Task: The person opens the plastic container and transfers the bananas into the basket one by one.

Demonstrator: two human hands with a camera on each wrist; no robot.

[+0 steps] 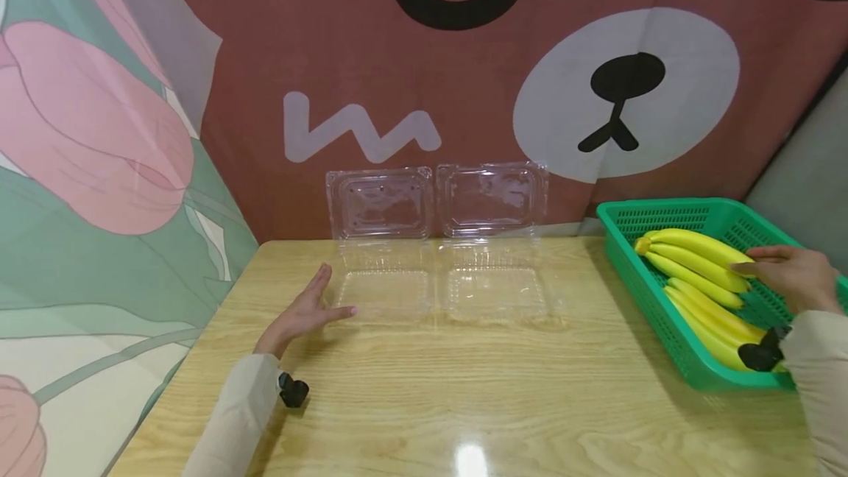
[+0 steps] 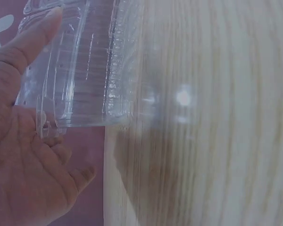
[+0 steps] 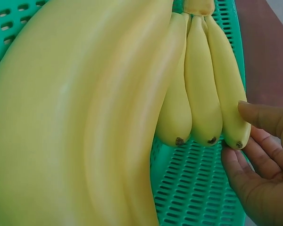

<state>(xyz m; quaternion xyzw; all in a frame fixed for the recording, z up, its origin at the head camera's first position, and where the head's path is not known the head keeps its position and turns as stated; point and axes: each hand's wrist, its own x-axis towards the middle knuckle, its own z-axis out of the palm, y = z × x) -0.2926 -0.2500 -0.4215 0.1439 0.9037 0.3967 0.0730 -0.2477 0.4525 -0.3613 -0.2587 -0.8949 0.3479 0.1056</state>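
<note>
Spread beside the left clear plastic clamshell box, my left hand has its fingers straight and thumb out, holding nothing. A second clear clamshell box stands beside the first; both have lids raised against the backdrop. On the right, my right hand reaches into a green basket. Its thumb and fingers pinch the tip end of a banana in the farther bunch of bananas. Another bunch of bananas lies nearer in the basket and fills the left of the right wrist view.
The boxes and basket stand on a wood-grain table. A reddish-brown cloth backdrop with a bear face hangs behind it, and a floral curtain hangs on the left. Small black devices sit on both wrists.
</note>
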